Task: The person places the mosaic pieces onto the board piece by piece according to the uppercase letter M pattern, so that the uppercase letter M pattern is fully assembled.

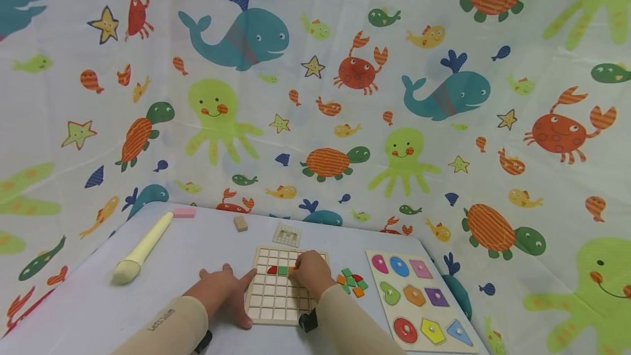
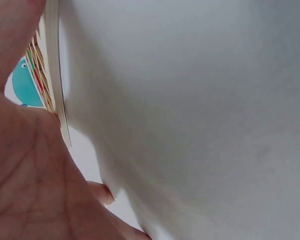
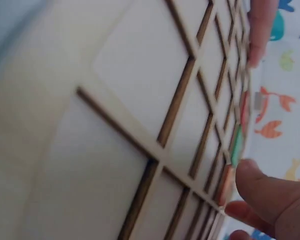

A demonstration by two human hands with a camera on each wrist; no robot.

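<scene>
A wooden grid board (image 1: pixel 276 305) lies on the table with a row of colored pieces in its cells. A red rounded piece (image 1: pixel 272 270) and a green square tile (image 1: pixel 282 270) sit side by side. Just right of them, my right hand (image 1: pixel 314 271) pinches an orange tile (image 3: pixel 225 185) at its cell, thumb (image 3: pixel 249 172) at the tile's edge. My left hand (image 1: pixel 222 289) is spread against the board's left side, thumb near the lower corner and index finger higher up. In the left wrist view its palm (image 2: pixel 30 165) faces the board's edge (image 2: pixel 54 65).
Loose red, green and orange tiles (image 1: pixel 352 280) lie right of the board. Farther right is a shape puzzle (image 1: pixel 394 311) with knobbed pieces. Behind the board lie a small patterned card (image 1: pixel 287 234) and wooden block (image 1: pixel 240 223). A pale yellow stick (image 1: pixel 148 242) and pink block (image 1: pixel 184 212) are left.
</scene>
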